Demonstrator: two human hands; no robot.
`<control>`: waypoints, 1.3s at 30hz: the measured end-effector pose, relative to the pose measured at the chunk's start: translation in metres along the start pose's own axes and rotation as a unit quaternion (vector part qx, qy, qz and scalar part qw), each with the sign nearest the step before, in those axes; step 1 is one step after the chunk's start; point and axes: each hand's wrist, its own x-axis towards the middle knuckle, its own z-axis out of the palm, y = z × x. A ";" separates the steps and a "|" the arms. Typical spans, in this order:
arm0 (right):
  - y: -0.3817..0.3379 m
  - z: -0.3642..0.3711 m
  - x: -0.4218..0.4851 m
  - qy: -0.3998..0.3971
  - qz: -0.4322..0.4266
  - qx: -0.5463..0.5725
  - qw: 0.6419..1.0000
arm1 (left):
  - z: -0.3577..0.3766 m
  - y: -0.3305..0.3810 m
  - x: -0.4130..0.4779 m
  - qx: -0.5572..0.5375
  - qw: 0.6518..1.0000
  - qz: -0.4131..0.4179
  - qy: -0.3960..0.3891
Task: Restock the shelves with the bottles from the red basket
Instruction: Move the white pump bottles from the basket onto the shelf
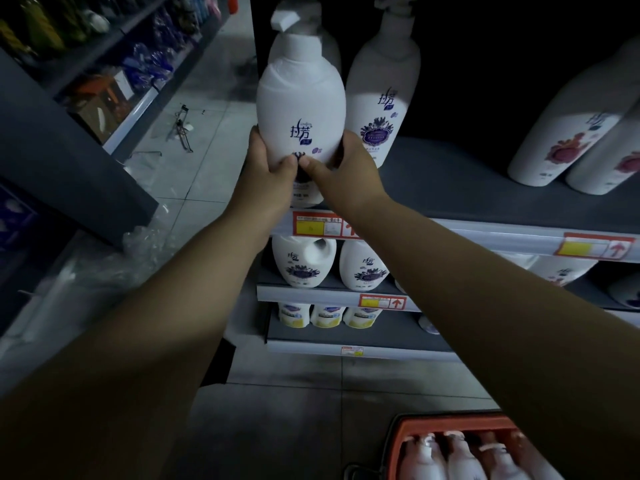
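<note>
Two hands hold one white bottle (pixel 301 109) in the upper middle of the frame. The left hand (pixel 273 174) wraps its low left side and the right hand (pixel 346 168) wraps its low right side. Both thumbs press on the front, and their tips almost meet. The bottle stands up straight at the left end of the top shelf (pixel 467 188), just above a red price tag (pixel 317 225). The hands hide its bottom, so I cannot tell if it sits flat on the shelf yet.

I think the job now is to set this bottle in its place. A twin bottle (pixel 381 98) stands just beside it on the right, a bit further back. To do it well, hold the bottle straight up with the purple writing facing out. Push it back slowly till it lines up with the twin. Leave a small gap so the two do not bump, since tall bottles tip over easily. The bottle is close to the front edge and to the open left end, so it could fall to the floor if let go too soon. Feel the bottom sit flat, then open both hands.

More bottles (pixel 460 455) lie in the red basket (pixel 450 422) at the lower right of the frame, so lots of work is left. The top shelf has bare room in the middle for them.
</note>
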 end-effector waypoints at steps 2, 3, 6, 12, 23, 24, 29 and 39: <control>0.002 -0.001 -0.009 0.005 0.005 0.030 1.000 | 0.005 -0.002 -0.010 -0.005 1.000 -0.011 0.018; 0.005 -0.001 -0.015 0.014 0.007 0.049 0.999 | 0.007 -0.003 -0.017 -0.015 1.000 -0.015 0.022; 0.009 -0.004 -0.035 0.038 0.011 0.112 0.993 | 0.016 0.000 -0.036 -0.047 0.998 -0.018 0.022; 0.022 -0.019 -0.074 0.016 0.025 0.185 0.982 | 0.038 0.002 -0.075 -0.140 0.989 -0.047 0.002; 0.111 -0.089 -0.157 -0.031 0.087 0.180 0.979 | 0.134 -0.036 -0.157 -0.204 0.976 -0.081 -0.016; 0.126 -0.093 -0.163 -0.028 0.102 0.174 0.979 | 0.146 -0.045 -0.163 -0.212 0.972 -0.095 -0.014; 0.208 -0.104 -0.194 -0.006 0.173 0.160 0.972 | 0.207 -0.102 -0.191 -0.206 0.965 -0.157 -0.037; 0.370 -0.100 -0.261 0.054 0.319 0.144 0.935 | 0.299 -0.222 -0.249 -0.144 0.943 -0.278 -0.110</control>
